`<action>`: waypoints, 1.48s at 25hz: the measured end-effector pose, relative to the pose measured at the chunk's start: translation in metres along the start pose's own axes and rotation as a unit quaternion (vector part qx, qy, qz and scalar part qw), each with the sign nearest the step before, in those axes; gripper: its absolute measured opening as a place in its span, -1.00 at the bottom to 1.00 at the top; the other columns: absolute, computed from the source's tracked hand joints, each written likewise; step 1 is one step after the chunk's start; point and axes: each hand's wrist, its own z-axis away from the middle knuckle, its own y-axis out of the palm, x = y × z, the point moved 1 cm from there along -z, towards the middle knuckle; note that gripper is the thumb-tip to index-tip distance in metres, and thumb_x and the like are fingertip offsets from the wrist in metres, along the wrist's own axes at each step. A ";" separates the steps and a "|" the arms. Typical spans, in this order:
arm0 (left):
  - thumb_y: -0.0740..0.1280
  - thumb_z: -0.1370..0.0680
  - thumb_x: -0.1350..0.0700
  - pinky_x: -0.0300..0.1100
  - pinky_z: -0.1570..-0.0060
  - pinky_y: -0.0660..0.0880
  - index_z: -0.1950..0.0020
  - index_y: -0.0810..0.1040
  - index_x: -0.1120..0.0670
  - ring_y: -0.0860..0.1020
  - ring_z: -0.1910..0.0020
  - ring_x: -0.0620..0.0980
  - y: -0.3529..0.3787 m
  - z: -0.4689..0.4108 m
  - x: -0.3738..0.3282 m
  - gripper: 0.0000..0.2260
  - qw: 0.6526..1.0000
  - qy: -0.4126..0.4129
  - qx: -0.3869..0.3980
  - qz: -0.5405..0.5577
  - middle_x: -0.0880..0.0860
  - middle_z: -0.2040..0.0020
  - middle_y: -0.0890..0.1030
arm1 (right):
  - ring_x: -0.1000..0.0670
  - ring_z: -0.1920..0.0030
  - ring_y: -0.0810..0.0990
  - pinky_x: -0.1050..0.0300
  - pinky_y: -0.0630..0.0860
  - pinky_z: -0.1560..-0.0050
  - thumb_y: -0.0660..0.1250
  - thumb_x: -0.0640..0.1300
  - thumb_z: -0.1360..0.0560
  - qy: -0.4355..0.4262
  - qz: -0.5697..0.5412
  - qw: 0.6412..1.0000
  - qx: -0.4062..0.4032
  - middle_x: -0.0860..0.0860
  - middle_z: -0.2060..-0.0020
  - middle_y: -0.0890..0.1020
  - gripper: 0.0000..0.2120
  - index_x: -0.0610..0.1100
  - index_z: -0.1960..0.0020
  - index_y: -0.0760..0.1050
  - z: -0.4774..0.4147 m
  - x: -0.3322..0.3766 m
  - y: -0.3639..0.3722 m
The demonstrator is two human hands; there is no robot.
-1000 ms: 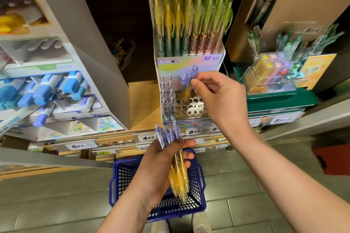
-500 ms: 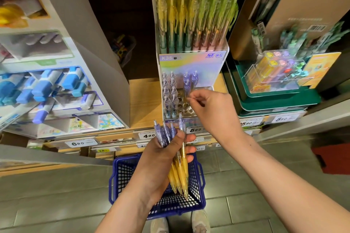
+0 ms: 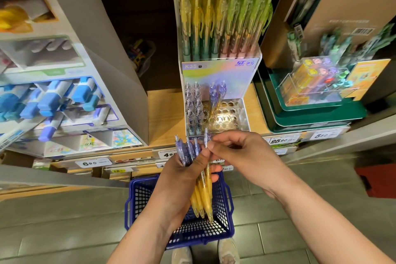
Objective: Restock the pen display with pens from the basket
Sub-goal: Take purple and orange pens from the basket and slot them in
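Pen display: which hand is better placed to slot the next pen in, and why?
The right hand: it pinches one pen near its top, close to the empty holes of the display. The left hand grips the bundle of pens.

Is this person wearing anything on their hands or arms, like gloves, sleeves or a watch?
No. The left hand and right hand are bare: no gloves, no rings showing. The left forearm and right forearm are uncovered to the frame's edge, with no sleeve, watch or bracelet in view.
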 end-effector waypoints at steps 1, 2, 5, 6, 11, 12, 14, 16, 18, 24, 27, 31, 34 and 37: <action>0.41 -0.52 -0.02 -0.15 0.09 0.64 -0.11 0.74 -0.06 0.73 -0.02 0.07 0.000 -0.001 0.001 -0.80 1.000 -0.003 -0.003 0.011 0.12 -0.08 0.75 | 0.13 0.16 0.72 0.29 0.56 0.10 0.47 -0.06 -0.51 -0.005 -0.008 1.000 -0.008 0.04 0.18 0.73 -0.91 -0.01 0.00 0.69 0.000 0.000 0.000; 0.39 -0.55 0.01 -0.11 0.07 0.65 -0.12 0.73 -0.02 0.73 -0.05 0.11 0.000 -0.002 0.002 -0.80 1.000 -0.009 -0.003 0.025 0.14 -0.09 0.74 | 0.11 0.18 0.72 0.26 0.58 0.10 0.45 -0.07 -0.53 -0.018 -0.002 1.000 -0.018 0.01 0.20 0.73 -0.92 -0.02 0.00 0.70 -0.001 0.001 -0.001; 0.34 -0.61 0.04 -0.02 0.07 0.67 -0.21 0.68 0.10 0.72 -0.07 0.17 -0.001 -0.002 0.004 -0.75 0.998 -0.031 0.002 0.048 0.15 -0.12 0.73 | 0.07 0.24 0.70 0.23 0.63 0.13 0.43 -0.13 -0.54 -0.061 -0.052 0.995 -0.051 -0.06 0.24 0.73 -0.92 -0.04 0.00 0.69 -0.003 0.011 -0.012; 0.34 -0.60 0.03 -0.02 0.10 0.68 -0.23 0.65 0.10 0.73 -0.03 0.15 -0.002 -0.002 0.004 -0.73 0.998 -0.038 0.000 0.048 0.14 -0.11 0.74 | 0.04 0.25 0.70 0.23 0.63 0.14 0.42 -0.16 -0.54 -0.072 -0.080 0.992 -0.070 -0.07 0.24 0.73 -0.92 -0.06 0.01 0.69 -0.004 0.015 -0.019; 0.38 -0.54 -0.04 -0.13 0.32 0.61 -0.20 0.68 0.01 0.62 0.34 -0.01 -0.001 -0.002 0.004 -0.72 0.997 -0.053 -0.007 0.051 0.15 -0.05 0.74 | -0.02 0.17 0.74 -0.01 0.67 0.00 0.42 -0.19 -0.56 -0.175 -0.060 0.960 -0.210 -0.03 0.24 0.74 -0.91 -0.01 0.06 0.64 -0.019 0.036 -0.050; 0.39 -0.54 -0.04 -0.14 0.34 0.60 -0.21 0.68 0.00 0.60 0.35 -0.02 -0.001 -0.003 0.005 -0.72 0.997 -0.054 -0.007 0.051 0.16 -0.04 0.74 | -0.01 0.16 0.74 -0.03 0.67 -0.01 0.42 -0.17 -0.56 -0.196 -0.036 0.955 -0.222 -0.01 0.23 0.74 -0.91 0.01 0.05 0.63 -0.023 0.039 -0.051; 0.40 -0.53 -0.02 -0.15 0.36 0.58 -0.27 0.62 0.04 0.57 0.37 -0.02 -0.001 -0.003 0.007 -0.67 0.997 -0.056 -0.002 0.050 0.17 -0.05 0.74 | 0.08 0.16 0.74 0.01 0.69 0.02 0.42 -0.15 -0.57 -0.225 0.018 0.946 -0.234 0.03 0.22 0.73 -0.93 0.01 0.02 0.62 -0.030 0.041 -0.048; 0.40 -0.56 0.06 -0.16 0.38 0.54 -0.30 0.55 0.08 0.55 0.39 -0.02 0.001 -0.003 0.009 -0.67 0.997 -0.063 0.008 0.049 0.20 -0.07 0.73 | 0.14 0.16 0.72 0.03 0.69 0.03 0.41 -0.13 -0.57 -0.240 0.053 0.939 -0.241 0.08 0.19 0.72 -0.93 0.03 0.00 0.60 -0.034 0.043 -0.042; 0.44 -0.53 0.15 -0.16 0.41 0.50 -0.28 0.56 0.16 0.52 0.41 -0.01 0.002 -0.002 0.009 -0.67 0.996 -0.074 0.011 0.047 0.21 -0.04 0.73 | 0.15 0.14 0.72 0.01 0.68 0.02 0.41 -0.13 -0.57 -0.258 0.083 0.931 -0.246 0.11 0.18 0.72 -0.90 0.07 -0.02 0.60 -0.037 0.042 -0.038; 0.30 -0.59 0.28 -0.20 0.42 0.48 -0.30 0.51 0.39 0.50 0.43 0.00 0.004 0.001 0.008 -0.70 0.993 -0.099 0.034 0.056 0.11 0.28 0.68 | 0.05 0.20 0.69 0.05 0.64 0.11 0.46 -0.16 -0.53 -0.301 0.252 0.883 -0.258 0.02 0.21 0.72 -0.92 -0.11 -0.02 0.68 -0.046 0.029 -0.024; 0.28 -0.65 0.25 -0.19 0.30 0.57 -0.27 0.51 0.34 0.61 0.32 -0.01 0.005 0.002 0.005 -0.77 0.996 -0.069 0.025 0.047 0.23 -0.01 0.74 | 0.02 0.23 0.67 0.02 0.62 0.13 0.45 -0.15 -0.53 -0.281 0.288 0.881 -0.247 0.00 0.24 0.71 -0.94 -0.12 0.02 0.68 -0.048 0.020 -0.020; 0.30 -0.63 0.12 -0.13 0.16 0.65 -0.30 0.54 0.15 0.73 0.09 0.08 0.004 0.004 0.007 -0.74 0.997 -0.045 0.027 0.049 0.14 -0.13 0.73 | 0.04 0.27 0.64 0.05 0.60 0.15 0.42 -0.08 -0.56 -0.236 0.323 0.887 -0.230 0.03 0.29 0.69 -0.90 -0.10 0.07 0.67 -0.048 0.014 -0.022; 0.33 -0.58 0.04 -0.11 0.11 0.65 -0.32 0.55 0.06 0.73 -0.01 0.09 0.003 0.004 0.008 -0.68 0.998 -0.031 0.032 0.033 0.06 -0.15 0.73 | 0.17 0.29 0.62 0.30 0.53 0.21 0.39 0.01 -0.58 -0.201 0.296 0.909 -0.214 0.16 0.31 0.67 -0.87 -0.02 0.07 0.66 -0.032 0.009 -0.018; 0.35 -0.55 0.01 -0.18 0.14 0.62 -0.33 0.58 0.04 0.73 0.03 0.03 0.004 0.002 0.008 -0.65 0.999 -0.012 0.032 0.016 0.06 -0.16 0.73 | 0.27 0.34 0.62 0.46 0.44 0.33 0.37 0.15 -0.55 -0.098 0.131 0.982 -0.090 0.20 0.36 0.65 -0.80 0.06 0.13 0.65 -0.007 0.002 -0.006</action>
